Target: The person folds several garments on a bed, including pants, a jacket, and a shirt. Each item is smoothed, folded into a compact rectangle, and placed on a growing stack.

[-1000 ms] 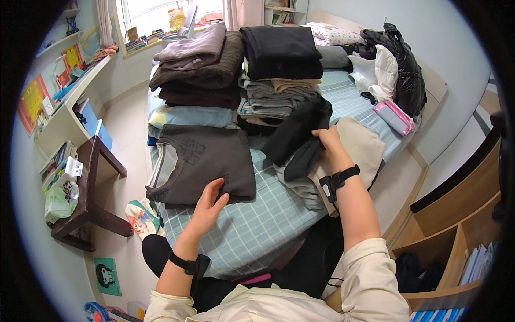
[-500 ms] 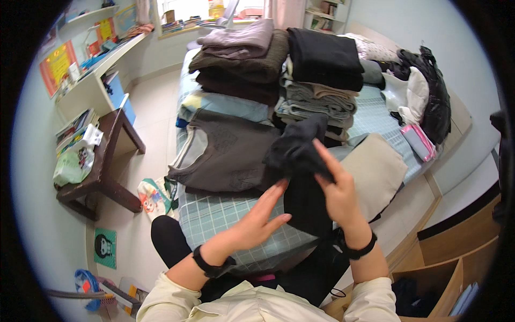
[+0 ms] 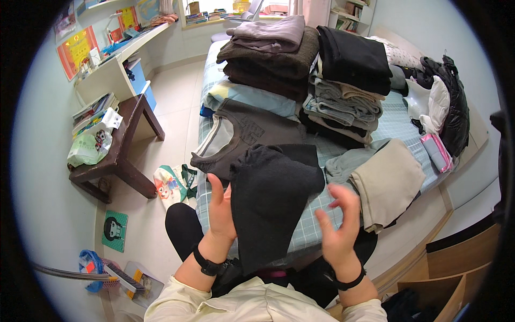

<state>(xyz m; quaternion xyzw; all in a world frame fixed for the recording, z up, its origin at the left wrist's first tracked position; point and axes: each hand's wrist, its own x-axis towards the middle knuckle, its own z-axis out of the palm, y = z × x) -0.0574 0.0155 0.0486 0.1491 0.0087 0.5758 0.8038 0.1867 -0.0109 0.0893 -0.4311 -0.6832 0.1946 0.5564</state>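
Note:
A folded black garment point(image 3: 273, 198), perhaps trousers, lies over the front part of the dark grey top point(image 3: 257, 121) and hangs toward my lap. My left hand point(image 3: 219, 212) is at its left edge with the thumb stretched up; its other fingers are partly hidden by the cloth. To the right, my right hand point(image 3: 340, 228) is apart from the garment, fingers bent and spread, holding nothing. Beside that hand lies a folded beige garment point(image 3: 389, 180) on top of a grey-green one point(image 3: 343, 163).
Tall stacks of folded clothes, one topped by a mauve garment point(image 3: 268, 35), another by black cloth point(image 3: 354, 53), stand farther back on the checked bed point(image 3: 394, 115). A black jacket point(image 3: 453, 107) lies at the right. Left is a brown stool point(image 3: 129, 129); lower right, an open wooden drawer point(image 3: 445, 290).
The black garment has gone from a bunched shape at my right hand to a flatter spread between my hands. My right hand has let go of it. The view has shifted left.

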